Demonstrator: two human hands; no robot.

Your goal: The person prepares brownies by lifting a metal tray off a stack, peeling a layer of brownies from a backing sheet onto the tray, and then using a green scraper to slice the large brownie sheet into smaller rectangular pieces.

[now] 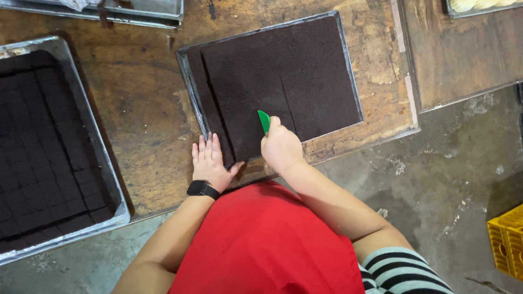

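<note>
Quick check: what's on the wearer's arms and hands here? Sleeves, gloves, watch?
Both hands bare, no gloves. Left hand has a black smartwatch on a black band at the wrist. Right hand has nothing on the wrist. Forearms are bare; a short black-and-white striped sleeve shows at the right upper arm. A red apron covers the front.

A worn wooden table [147,103], scratched and stained, carries everything here. A metal baking tray [188,81] lies near its front edge, set slightly askew, with a dark brown sheet cake [305,76] on it. To the left rests a larger metal tray [109,174], hanging a little over the table's front edge, filled with dark brown cake already cut into small squares [43,147]. Along the far edge sits another metal tray [147,13], only partly in view. At the top right, on what may be a second wooden surface, a tray corner [479,8] shows pale pieces, perhaps dough.
</note>
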